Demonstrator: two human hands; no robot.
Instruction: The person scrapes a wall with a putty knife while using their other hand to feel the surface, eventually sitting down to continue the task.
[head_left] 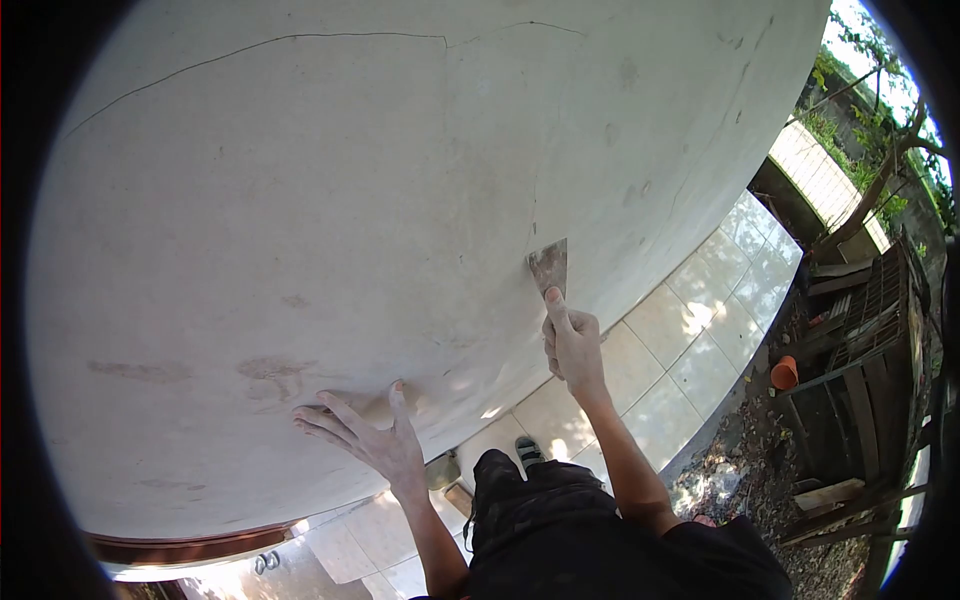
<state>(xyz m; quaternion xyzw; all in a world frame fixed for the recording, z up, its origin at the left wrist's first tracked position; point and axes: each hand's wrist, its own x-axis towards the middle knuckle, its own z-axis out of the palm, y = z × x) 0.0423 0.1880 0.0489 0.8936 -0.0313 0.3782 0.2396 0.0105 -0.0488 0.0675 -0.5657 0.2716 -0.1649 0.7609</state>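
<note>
A pale plastered wall (300,220) with thin cracks and brownish patches fills most of the view. My right hand (574,345) is wrapped round a putty knife (549,266), thumb along its blade's lower part; the wide edge points up, at or very close to the wall, just below a short crack. Lower left, my left hand (375,435) has its fingers spread, fingertips against the wall below a brownish patch (275,370). Nothing shows in that hand. The right hand's handle grip is mostly hidden by the fingers.
Below runs a tiled ledge (700,370), with my shoe (528,452) on the tiles. At the right lie an orange pot (784,373), wooden boards (830,495) and a metal rack among debris, with a tree (880,180) behind. Sandals (267,562) rest at the lower left.
</note>
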